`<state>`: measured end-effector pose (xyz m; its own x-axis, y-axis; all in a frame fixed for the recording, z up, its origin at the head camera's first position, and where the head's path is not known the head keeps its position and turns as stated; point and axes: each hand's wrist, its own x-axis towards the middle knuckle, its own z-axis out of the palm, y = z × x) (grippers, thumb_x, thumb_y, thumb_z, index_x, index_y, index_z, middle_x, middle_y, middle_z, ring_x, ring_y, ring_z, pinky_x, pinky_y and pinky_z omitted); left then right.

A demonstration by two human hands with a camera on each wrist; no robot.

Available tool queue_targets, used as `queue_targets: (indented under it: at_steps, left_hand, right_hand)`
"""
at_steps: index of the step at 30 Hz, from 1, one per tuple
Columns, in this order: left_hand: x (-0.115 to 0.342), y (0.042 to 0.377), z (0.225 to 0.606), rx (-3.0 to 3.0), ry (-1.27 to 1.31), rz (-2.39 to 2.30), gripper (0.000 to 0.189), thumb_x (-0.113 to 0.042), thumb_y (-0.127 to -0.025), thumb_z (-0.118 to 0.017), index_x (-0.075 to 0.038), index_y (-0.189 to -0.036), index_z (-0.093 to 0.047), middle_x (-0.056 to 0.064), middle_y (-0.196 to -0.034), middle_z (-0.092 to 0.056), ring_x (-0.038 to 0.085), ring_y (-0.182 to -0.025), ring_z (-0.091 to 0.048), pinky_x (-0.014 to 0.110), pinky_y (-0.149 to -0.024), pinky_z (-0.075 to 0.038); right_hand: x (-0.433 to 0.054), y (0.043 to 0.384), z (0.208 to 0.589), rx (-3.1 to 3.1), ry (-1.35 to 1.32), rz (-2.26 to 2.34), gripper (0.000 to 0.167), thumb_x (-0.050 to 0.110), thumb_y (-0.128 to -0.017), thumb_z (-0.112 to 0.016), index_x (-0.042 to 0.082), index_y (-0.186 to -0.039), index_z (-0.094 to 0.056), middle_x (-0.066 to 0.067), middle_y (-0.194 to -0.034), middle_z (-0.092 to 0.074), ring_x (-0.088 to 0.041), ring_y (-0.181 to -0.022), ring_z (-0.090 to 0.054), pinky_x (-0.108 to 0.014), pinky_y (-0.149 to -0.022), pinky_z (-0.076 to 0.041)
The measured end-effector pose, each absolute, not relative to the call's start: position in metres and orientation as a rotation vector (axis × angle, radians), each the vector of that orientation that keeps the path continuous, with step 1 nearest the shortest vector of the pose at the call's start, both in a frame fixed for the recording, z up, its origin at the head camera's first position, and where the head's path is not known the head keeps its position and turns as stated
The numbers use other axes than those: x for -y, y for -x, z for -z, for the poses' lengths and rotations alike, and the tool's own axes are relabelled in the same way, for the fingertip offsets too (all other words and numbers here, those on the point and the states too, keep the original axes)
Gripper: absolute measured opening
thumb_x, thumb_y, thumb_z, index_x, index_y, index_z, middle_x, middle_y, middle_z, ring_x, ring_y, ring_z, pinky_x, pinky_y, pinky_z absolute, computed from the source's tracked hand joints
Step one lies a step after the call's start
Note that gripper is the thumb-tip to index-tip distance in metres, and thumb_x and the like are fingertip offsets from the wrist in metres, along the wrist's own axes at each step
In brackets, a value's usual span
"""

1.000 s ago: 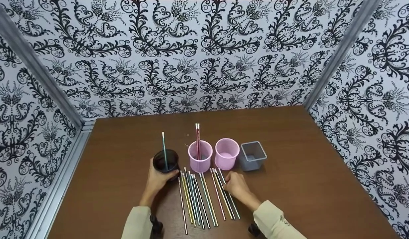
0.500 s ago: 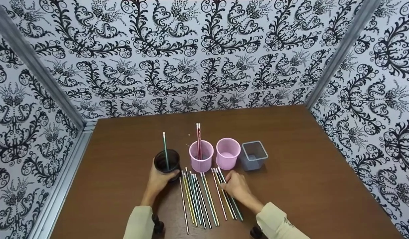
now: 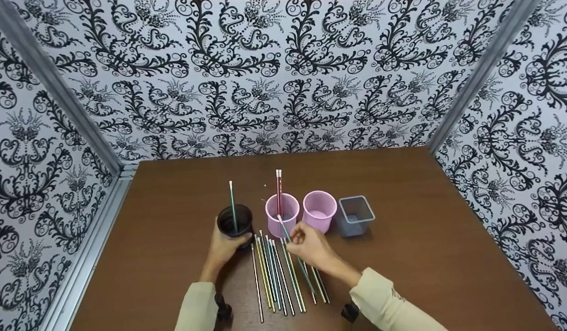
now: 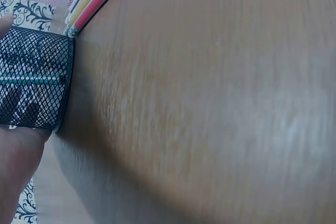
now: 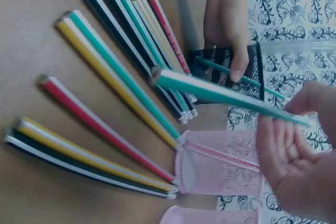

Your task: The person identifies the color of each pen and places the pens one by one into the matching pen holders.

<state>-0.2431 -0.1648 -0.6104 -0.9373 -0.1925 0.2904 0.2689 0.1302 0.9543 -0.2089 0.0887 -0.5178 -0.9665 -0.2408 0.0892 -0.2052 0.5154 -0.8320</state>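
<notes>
In the head view my left hand (image 3: 222, 248) grips a black mesh cup (image 4: 39, 61) at the left end of a row of containers. One green pencil (image 3: 232, 202) stands leaning in this cup. My right hand (image 3: 314, 250) pinches another green pencil (image 5: 226, 95) between thumb and fingers, its eraser end tilted up in front of the left pink cup (image 3: 276, 230). Two red pencils (image 3: 279, 191) stand in that pink cup. Below the cups, several striped pencils (image 3: 272, 280) in yellow, green, black and red lie side by side on the brown table, erasers toward the cups.
A second pink cup (image 3: 319, 221) stands right of the first, holding nothing. Beside it is a grey square mesh container (image 3: 354, 225), also without pencils. Patterned wall panels (image 3: 283, 92) close off the back and both sides of the table (image 3: 416, 239).
My right hand has lifted a green pencil from the right end of the row and moved left with it toward the left pink cup. My left hand still holds the black cup.
</notes>
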Motion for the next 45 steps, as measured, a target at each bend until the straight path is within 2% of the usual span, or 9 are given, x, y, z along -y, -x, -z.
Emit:
queue_targets:
  at_steps: [3,9,14,20,24,33,40,45]
  left_hand:
    - [0.164,0.244,0.611,2.061,0.093,1.888,0.084,0.0,-0.064,-0.089,0.005,-0.135,-0.044,0.024,-0.128,-0.06,0.02,-0.116,-0.058,0.026,-0.104,-0.042]
    - [0.164,0.246,0.606,2.106,0.058,1.932,0.086,0.003,-0.067,-0.087,0.005,-0.139,-0.041,0.023,-0.134,-0.058,0.032,-0.126,-0.054,0.043,-0.114,-0.037]
    - [0.163,0.247,0.606,2.086,0.067,1.934,0.086,0.006,-0.066,-0.087,0.006,-0.138,-0.041,0.024,-0.134,-0.058,0.035,-0.126,-0.053,0.048,-0.115,-0.035]
    - [0.162,0.247,0.607,2.084,0.08,1.941,0.086,0.005,-0.066,-0.087,0.006,-0.139,-0.04,0.024,-0.136,-0.056,0.036,-0.128,-0.053,0.049,-0.116,-0.035]
    - [0.163,0.247,0.609,2.077,0.085,1.947,0.086,0.005,-0.066,-0.087,0.007,-0.138,-0.04,0.025,-0.136,-0.056,0.038,-0.129,-0.053,0.05,-0.117,-0.034]
    - [0.164,0.248,0.61,2.097,0.081,1.942,0.085,0.005,-0.066,-0.087,0.007,-0.137,-0.04,0.024,-0.135,-0.057,0.034,-0.126,-0.053,0.044,-0.114,-0.037]
    - [0.165,0.248,0.608,2.106,0.041,1.974,0.087,0.006,-0.066,-0.087,0.003,-0.139,-0.039,0.022,-0.136,-0.057,0.029,-0.124,-0.054,0.024,-0.107,-0.038]
    - [0.166,0.247,0.608,2.118,0.033,1.959,0.086,0.005,-0.068,-0.086,0.004,-0.139,-0.038,0.023,-0.137,-0.056,0.033,-0.126,-0.054,0.028,-0.109,-0.038]
  right_hand:
    - [-0.082,0.216,0.509,-2.62,0.486,1.611,0.017,0.002,-0.074,-0.065,0.004,-0.091,-0.061,0.0,-0.078,-0.06,-0.004,-0.071,-0.052,-0.016,-0.065,-0.044]
    - [-0.067,0.235,0.499,-2.436,0.539,1.887,0.021,-0.004,-0.078,-0.064,-0.005,-0.098,-0.06,-0.007,-0.084,-0.061,-0.006,-0.075,-0.054,-0.016,-0.068,-0.047]
    - [-0.054,0.251,0.497,-2.394,0.569,1.975,0.023,-0.006,-0.079,-0.066,-0.01,-0.101,-0.06,-0.016,-0.087,-0.063,-0.006,-0.075,-0.054,-0.017,-0.069,-0.047]
    - [-0.037,0.262,0.482,-2.428,0.596,1.954,0.023,-0.002,-0.083,-0.069,-0.006,-0.103,-0.061,-0.016,-0.089,-0.065,-0.006,-0.074,-0.056,-0.018,-0.067,-0.051]
    - [-0.025,0.269,0.473,-2.481,0.592,1.908,0.022,0.002,-0.084,-0.069,-0.001,-0.105,-0.062,-0.013,-0.092,-0.067,-0.007,-0.078,-0.057,-0.018,-0.071,-0.051]
    - [-0.006,0.278,0.468,-2.601,0.59,1.978,0.02,0.003,-0.086,-0.067,-0.001,-0.104,-0.06,-0.017,-0.093,-0.068,-0.008,-0.078,-0.056,-0.018,-0.071,-0.049]
    - [0.01,0.288,0.465,-2.549,0.492,2.15,0.021,0.002,-0.087,-0.067,-0.002,-0.105,-0.058,-0.018,-0.093,-0.067,-0.008,-0.079,-0.057,-0.017,-0.07,-0.052]
    - [0.019,0.292,0.473,-2.643,0.521,2.024,0.02,0.004,-0.088,-0.068,0.0,-0.105,-0.057,-0.015,-0.094,-0.067,-0.012,-0.082,-0.059,-0.02,-0.075,-0.052]
